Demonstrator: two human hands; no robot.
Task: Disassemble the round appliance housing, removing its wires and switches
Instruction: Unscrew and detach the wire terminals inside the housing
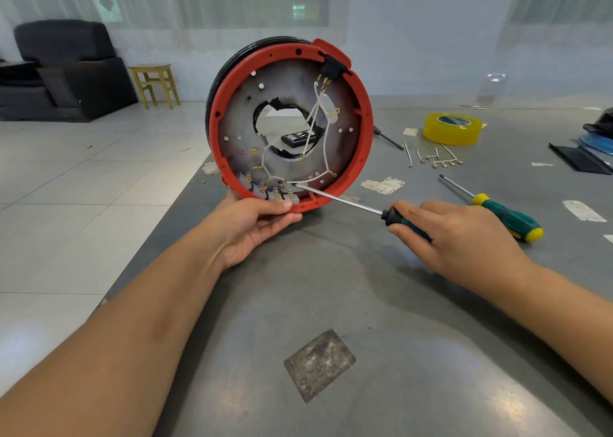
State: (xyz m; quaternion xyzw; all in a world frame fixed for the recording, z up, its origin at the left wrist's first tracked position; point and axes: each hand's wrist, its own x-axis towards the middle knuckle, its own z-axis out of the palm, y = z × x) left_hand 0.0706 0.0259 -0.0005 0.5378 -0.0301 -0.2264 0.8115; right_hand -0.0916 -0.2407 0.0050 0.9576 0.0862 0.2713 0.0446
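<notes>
A yellow tape roll (452,128) lies on the grey table (381,304), with loose cut wire pieces (431,159) just in front of it. Far left of the roll, on the floor, stand a small wooden stool (155,84) and a dark armchair (63,68).

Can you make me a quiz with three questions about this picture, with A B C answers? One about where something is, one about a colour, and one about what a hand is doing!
1. Where does the roll of tape lie?
A. On the table, right of the round housing
B. On the stool
C. Inside the housing

2. What colour is the housing's rim?
A. Blue
B. Red
C. White

3. What is the right hand doing?
A. Resting flat on the table
B. Holding the tape
C. Gripping a screwdriver

Answers: 1 A, the yellow roll sits on the grey table beyond the hand. 2 B, the ring is bright red. 3 C, its fingers curl round the handle, with the tip by the switches.
</notes>
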